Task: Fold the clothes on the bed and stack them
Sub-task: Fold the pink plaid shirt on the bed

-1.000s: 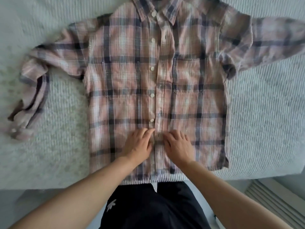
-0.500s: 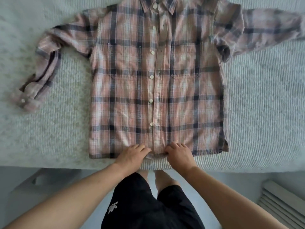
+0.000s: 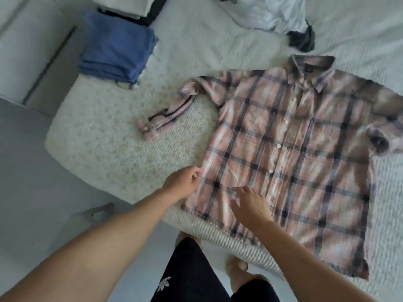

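A pink plaid button-up shirt (image 3: pixel 290 153) lies flat and face up on the white bed (image 3: pixel 113 136), buttoned, collar towards the far side. Its left sleeve (image 3: pixel 165 112) bends down onto the cover; the right sleeve runs off the frame's right edge. My left hand (image 3: pixel 184 182) is at the shirt's left side edge near the hem, fingers curled and pinching the fabric. My right hand (image 3: pixel 250 203) lies on the lower front of the shirt with relaxed, spread fingers. The frame is blurred by motion.
A folded blue garment (image 3: pixel 117 46) sits at the bed's far left, with a white and dark folded pile (image 3: pixel 130 9) behind it. Loose white and dark clothes (image 3: pixel 279 20) lie at the far right. The bed's near edge (image 3: pixel 229 236) runs diagonally above grey floor.
Both hands left the hem's middle. My left hand moved to the shirt's left side edge and my right hand shifted leftward onto the lower front. The view swung left, revealing the folded clothes.
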